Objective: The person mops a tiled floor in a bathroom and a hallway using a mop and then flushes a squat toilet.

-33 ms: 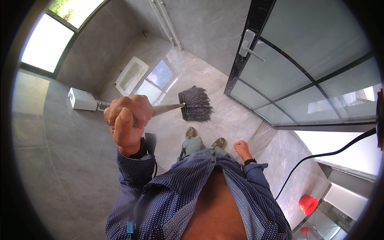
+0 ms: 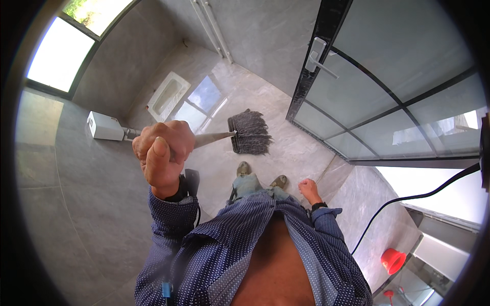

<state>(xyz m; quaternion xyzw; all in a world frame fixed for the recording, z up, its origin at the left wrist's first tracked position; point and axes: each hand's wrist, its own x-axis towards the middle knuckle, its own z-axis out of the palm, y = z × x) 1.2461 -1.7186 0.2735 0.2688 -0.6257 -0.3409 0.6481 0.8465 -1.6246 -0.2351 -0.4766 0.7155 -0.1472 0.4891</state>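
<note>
My left hand is closed in a fist around the pale handle of a mop, thumb uppermost. From the fist the handle slants away to the mop head, a broad bunch of dark grey strands lying spread on the tiled floor in front of my shoes. My right hand hangs low at my right side, apart from the mop. Its fingers are curled in and nothing shows in them.
A white squat toilet is set in the floor at the far left. Beside my left fist shows a white box. To the right stands a black-framed glass door with a lever handle. A black cable and a red bucket are at the lower right.
</note>
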